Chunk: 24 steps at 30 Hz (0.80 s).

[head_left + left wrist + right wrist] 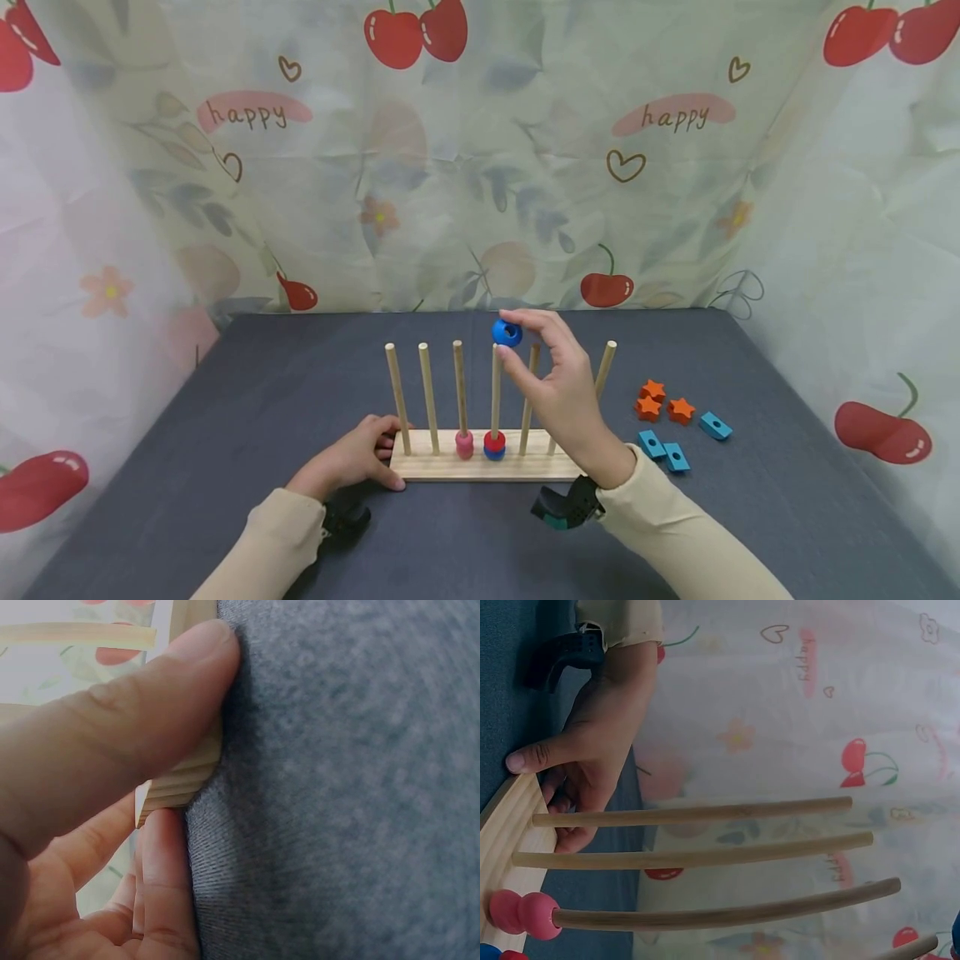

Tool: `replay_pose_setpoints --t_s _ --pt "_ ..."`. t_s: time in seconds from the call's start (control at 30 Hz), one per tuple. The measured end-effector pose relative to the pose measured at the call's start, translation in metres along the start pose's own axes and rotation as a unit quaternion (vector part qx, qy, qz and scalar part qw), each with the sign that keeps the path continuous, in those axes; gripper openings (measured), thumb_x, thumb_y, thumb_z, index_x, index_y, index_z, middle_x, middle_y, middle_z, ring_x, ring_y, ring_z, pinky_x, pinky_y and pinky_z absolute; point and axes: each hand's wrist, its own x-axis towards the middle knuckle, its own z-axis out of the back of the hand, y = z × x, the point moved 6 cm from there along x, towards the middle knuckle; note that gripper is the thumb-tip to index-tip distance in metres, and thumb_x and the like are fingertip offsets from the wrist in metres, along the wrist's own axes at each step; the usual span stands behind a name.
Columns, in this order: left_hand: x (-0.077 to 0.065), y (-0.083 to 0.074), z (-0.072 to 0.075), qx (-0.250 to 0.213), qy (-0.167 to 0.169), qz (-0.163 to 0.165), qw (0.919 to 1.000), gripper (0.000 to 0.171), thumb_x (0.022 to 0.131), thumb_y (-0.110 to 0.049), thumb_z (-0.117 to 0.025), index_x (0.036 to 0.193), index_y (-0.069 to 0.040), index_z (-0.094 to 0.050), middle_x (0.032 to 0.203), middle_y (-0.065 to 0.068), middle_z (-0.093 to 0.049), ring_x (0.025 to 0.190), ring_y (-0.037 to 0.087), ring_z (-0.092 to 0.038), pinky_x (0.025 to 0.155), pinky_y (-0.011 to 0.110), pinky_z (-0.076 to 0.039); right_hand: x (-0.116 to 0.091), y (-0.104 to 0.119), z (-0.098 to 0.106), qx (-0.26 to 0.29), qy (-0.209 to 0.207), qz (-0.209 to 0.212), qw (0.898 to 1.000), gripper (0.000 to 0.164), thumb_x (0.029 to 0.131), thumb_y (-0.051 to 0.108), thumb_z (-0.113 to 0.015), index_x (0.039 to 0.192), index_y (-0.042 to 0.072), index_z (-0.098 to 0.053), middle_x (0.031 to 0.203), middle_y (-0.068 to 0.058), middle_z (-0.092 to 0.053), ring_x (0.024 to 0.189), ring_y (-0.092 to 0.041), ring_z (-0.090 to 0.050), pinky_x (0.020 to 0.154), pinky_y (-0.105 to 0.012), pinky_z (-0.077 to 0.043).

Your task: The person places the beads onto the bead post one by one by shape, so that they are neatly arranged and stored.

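Note:
A blue bead (507,333) with a hole is pinched between the thumb and fingers of my right hand (561,383). It is at the top of a peg (496,392) that bears a red bead and a blue bead (494,454) at its foot; whether it touches the peg tip I cannot tell. My left hand (356,454) grips the left end of the wooden base (465,472), thumb at the front, fingers behind, as the left wrist view shows too. Pink beads (523,913) sit on the neighbouring peg. My right hand hides part of the pegs on the right.
Right of the base lie orange star pieces (680,410) and light blue rectangular blocks (716,426) with holes, several in all. A dark grey cloth (450,542) covers the table. Patterned curtains (480,167) enclose its back and sides.

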Motion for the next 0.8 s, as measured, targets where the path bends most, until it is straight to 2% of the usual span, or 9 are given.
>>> replay_pose_setpoints --t_s 0.23,0.33,0.6,0.8 --pt "-0.001 -0.002 0.000 -0.001 -0.001 -0.002 1.0000 0.074 0.059 -0.001 -0.091 0.125 -0.009 -0.058 0.118 0.014 -0.042 0.111 0.028 -0.048 0.098 0.043 -0.048 -0.003 -0.012 -0.005 0.017 0.014 -0.050 0.999 0.037 0.088 0.006 -0.069 0.124 0.007 -0.061 0.118 -0.007 -0.060 0.107 -0.017 -0.057 0.093 -0.024 -0.047" --pt "0.000 -0.001 0.001 0.001 -0.005 0.002 1.0000 0.073 0.059 -0.002 -0.091 0.124 -0.010 -0.059 0.118 0.013 -0.043 0.111 0.027 -0.049 0.098 0.042 -0.048 -0.003 -0.017 -0.007 0.040 0.020 -0.076 0.996 0.036 0.089 0.007 -0.069 0.124 0.007 -0.061 0.118 -0.006 -0.060 0.105 -0.016 -0.057 0.091 -0.022 -0.047" --pt "0.001 0.001 0.000 0.003 -0.002 0.001 1.0000 0.073 0.059 -0.003 -0.091 0.124 -0.010 -0.059 0.117 0.013 -0.043 0.110 0.026 -0.049 0.097 0.042 -0.049 -0.009 -0.030 -0.015 0.126 0.028 -0.131 0.983 0.035 0.089 0.004 -0.068 0.122 -0.001 -0.057 0.120 -0.012 -0.059 0.101 -0.017 -0.057 0.087 -0.019 -0.050" --pt "0.002 0.003 0.000 0.006 -0.004 0.004 1.0000 0.073 0.059 -0.004 -0.092 0.124 -0.011 -0.059 0.118 0.012 -0.043 0.109 0.026 -0.049 0.097 0.041 -0.049 -0.018 -0.043 -0.022 0.151 0.037 -0.181 0.971 0.040 0.090 0.005 -0.067 0.126 0.001 -0.049 0.120 -0.013 -0.057 0.101 -0.018 -0.059 0.084 -0.024 -0.055"
